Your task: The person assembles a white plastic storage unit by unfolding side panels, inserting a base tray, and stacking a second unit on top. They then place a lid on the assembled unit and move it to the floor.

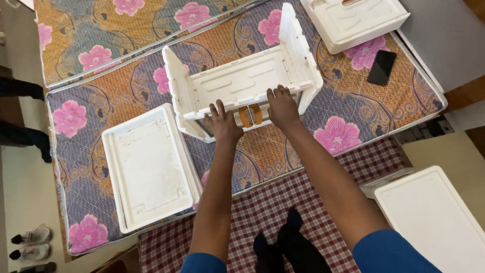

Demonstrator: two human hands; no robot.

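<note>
fingers of my left hand [223, 123] and right hand [282, 107] lie spread and flat on the near edge of the white foam box [242, 83], gripping nothing. it sits mid-mattress [283, 151], side flaps upright, an orange ring [250, 115] between my hands. white foam lid [149, 167] left, black phone [382, 67] right.
</note>
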